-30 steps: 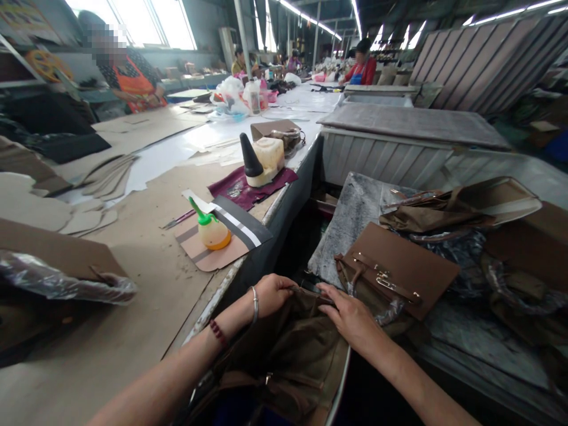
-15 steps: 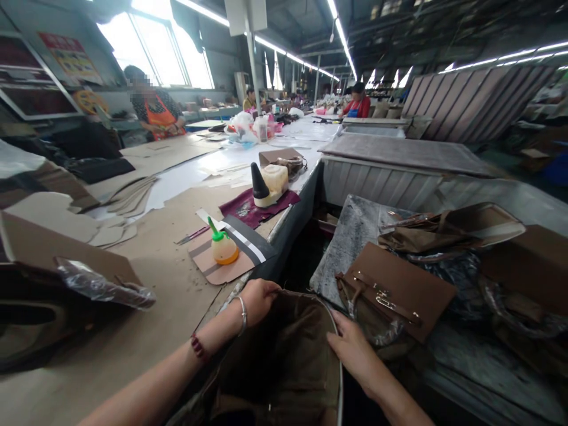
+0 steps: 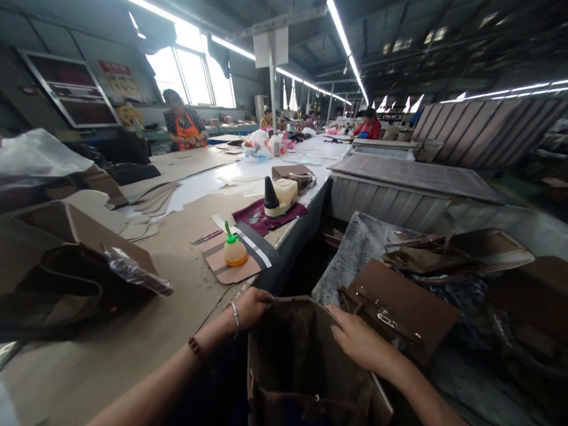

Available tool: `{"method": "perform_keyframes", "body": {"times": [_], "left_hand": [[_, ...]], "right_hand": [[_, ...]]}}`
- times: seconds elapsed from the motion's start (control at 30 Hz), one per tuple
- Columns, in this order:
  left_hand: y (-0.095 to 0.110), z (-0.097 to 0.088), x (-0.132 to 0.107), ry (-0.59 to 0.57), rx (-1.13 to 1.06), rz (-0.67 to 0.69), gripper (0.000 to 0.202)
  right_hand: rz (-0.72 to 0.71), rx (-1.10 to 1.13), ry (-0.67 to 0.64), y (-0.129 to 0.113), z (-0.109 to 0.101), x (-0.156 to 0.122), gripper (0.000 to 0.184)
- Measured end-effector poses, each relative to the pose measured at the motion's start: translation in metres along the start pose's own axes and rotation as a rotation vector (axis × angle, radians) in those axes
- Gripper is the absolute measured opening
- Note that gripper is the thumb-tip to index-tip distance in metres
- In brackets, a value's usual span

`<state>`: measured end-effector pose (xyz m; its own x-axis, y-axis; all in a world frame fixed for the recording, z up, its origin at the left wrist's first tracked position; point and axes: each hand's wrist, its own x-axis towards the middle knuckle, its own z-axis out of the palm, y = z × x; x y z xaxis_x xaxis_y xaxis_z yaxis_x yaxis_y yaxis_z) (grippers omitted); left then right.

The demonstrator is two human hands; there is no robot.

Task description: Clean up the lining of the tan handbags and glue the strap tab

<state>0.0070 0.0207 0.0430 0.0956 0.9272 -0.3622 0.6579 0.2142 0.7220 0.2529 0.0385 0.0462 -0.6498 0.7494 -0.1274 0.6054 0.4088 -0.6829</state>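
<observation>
A dark brown handbag hangs below the table edge with its mouth facing me, so I look into its lining. My left hand has its fingers closed on the far left corner of the rim. On the right side of the rim, my right hand grips the edge between thumb and fingers. Close beyond my left hand, a small bottle with a green nozzle stands on a brown panel. To the right of my right hand lies another brown bag with metal clasps.
A brown bag with plastic-wrapped handle rests on the paper-covered table at left. A black-coned container stands on purple cloth. More bags lie at right. Co-workers sit farther back, one in an orange apron.
The view has turned left and tipped up slightly. The bag's mouth has swung more toward me, and its inside now shows more squarely. Both hands keep hold of the rim.
</observation>
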Motion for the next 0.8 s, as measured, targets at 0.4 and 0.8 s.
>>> {"method": "perform_keyframes", "body": {"times": [0.4,0.8], "left_hand": [[0.006,-0.006,0.011,-0.082,-0.12,-0.065,0.032],[-0.011,-0.013,0.014,0.006,-0.075,-0.039,0.03]], "right_hand": [[-0.258,-0.617,0.201,-0.018,-0.002,0.062,0.011],[-0.306,-0.675,0.152,-0.024,0.026,0.07,0.014]]}}
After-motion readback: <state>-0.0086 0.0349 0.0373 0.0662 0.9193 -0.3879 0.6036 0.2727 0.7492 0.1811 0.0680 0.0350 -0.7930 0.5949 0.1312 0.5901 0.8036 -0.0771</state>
